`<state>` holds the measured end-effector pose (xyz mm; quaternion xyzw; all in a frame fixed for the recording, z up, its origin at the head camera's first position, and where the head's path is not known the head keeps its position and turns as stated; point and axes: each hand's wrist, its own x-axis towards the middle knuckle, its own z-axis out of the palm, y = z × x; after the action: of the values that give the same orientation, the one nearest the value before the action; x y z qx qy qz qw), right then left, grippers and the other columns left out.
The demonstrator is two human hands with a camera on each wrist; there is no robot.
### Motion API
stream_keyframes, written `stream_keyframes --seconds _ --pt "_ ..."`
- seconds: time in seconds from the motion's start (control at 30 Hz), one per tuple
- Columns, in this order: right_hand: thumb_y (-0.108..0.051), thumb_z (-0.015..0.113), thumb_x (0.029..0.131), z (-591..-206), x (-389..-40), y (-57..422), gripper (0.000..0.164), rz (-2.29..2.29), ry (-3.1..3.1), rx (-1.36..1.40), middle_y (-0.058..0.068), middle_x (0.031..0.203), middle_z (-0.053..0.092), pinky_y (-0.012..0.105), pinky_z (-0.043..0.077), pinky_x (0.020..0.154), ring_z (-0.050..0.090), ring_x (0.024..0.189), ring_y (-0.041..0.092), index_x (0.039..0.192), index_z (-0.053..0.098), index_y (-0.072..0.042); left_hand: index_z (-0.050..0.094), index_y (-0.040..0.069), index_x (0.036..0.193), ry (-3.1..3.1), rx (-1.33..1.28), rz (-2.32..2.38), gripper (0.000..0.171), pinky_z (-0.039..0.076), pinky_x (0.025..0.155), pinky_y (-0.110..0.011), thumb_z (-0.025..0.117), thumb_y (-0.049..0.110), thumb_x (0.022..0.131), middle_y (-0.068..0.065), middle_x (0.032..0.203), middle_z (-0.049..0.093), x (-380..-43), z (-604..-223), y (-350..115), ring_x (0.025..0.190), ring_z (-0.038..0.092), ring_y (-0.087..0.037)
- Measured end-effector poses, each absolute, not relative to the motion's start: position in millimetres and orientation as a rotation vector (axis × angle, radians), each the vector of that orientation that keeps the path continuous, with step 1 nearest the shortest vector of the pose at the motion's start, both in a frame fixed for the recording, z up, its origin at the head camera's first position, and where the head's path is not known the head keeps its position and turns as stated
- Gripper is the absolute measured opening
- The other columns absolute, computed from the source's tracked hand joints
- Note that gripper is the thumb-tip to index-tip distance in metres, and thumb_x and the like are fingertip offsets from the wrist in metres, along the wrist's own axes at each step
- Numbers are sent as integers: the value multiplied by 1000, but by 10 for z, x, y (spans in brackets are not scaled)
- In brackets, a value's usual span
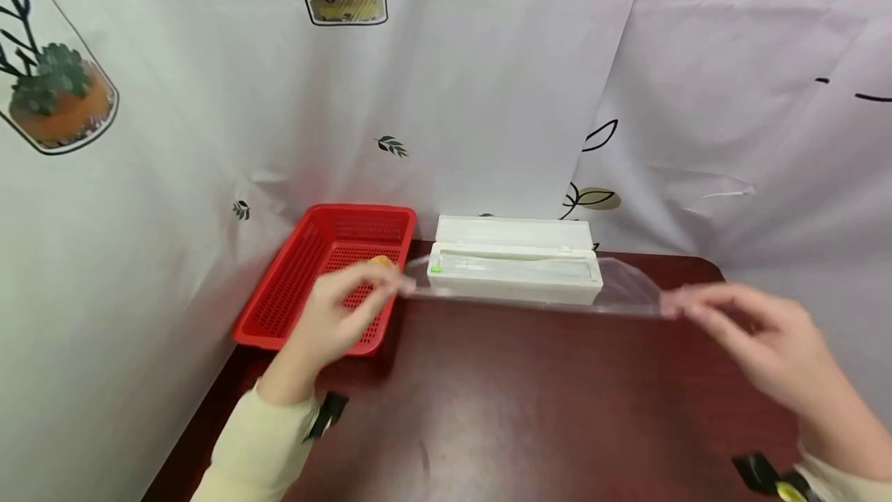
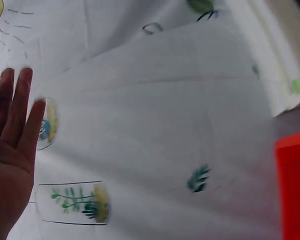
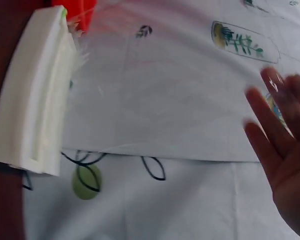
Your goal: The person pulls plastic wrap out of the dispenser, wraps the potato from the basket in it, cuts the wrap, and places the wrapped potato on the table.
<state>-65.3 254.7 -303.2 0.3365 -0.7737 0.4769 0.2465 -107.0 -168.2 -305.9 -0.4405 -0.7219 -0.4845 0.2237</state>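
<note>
Your left hand (image 1: 341, 314) and right hand (image 1: 759, 339) pinch thin, clear film (image 1: 536, 305) across mid-frame, before an oblong, raised-lid white box (image 1: 488, 277), with a perforated red basket (image 1: 282, 297) holding something orange (image 1: 381, 260) centre-left.

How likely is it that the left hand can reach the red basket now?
Probably yes: the left hand overlaps the red basket in the head view, with nothing visible in the way, though the hand pinches clear film it may need to release.
</note>
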Motion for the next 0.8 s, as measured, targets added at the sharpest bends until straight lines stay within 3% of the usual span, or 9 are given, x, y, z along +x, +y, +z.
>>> stream_keyframes --seconds 0.07,0.17,0.3,0.43,0.63,0.8 --pt "23 57 76 -3264 -509 2604 28 1374 -2245 1011 8 86 67 17 45 77 62 86 13 92 65 1 63 4 96 -2110 -1254 -1452 13 50 81 -29 59 -4 87 -8 91 66 -884 -3316 -1753 86 63 -18" --pt "22 58 77 -3734 -382 2652 36 1499 -2421 1115 4 88 65 19 47 70 60 80 11 95 64 -9 63 9 97 -2355 -1202 -1607 15 51 76 -29 58 -3 88 -5 94 66 -672 -3795 -1821 88 62 -16" --pt "11 56 85 -4460 -287 2606 23 1748 -2571 1155 4 84 63 23 49 63 60 76 10 92 62 -10 63 10 92 -2675 -1028 -1743 5 50 76 -28 58 8 90 -3 90 65 -498 -4491 -1785 85 61 -10" --pt "3 56 88 -5002 -206 2503 14 1854 -2665 1035 3 80 64 24 48 61 58 75 8 88 63 -8 62 9 86 -2901 -913 -1765 8 48 67 -23 59 15 90 -6 82 65 -400 -4964 -1687 75 56 -3" --pt "-1 60 87 -5313 -145 2479 9 1827 -2730 1026 -1 76 63 22 45 57 54 73 1 84 64 -8 61 7 84 -3038 -975 -1811 10 44 59 -19 57 13 91 -4 74 63 -368 -5144 -1639 66 51 0" --pt "-2 62 86 -5282 -242 2511 6 1896 -2779 887 -1 75 65 24 48 57 57 70 4 84 65 -7 59 3 86 -3055 -875 -1881 9 47 56 -23 56 9 91 -7 72 62 -505 -5093 -1625 64 58 -11"
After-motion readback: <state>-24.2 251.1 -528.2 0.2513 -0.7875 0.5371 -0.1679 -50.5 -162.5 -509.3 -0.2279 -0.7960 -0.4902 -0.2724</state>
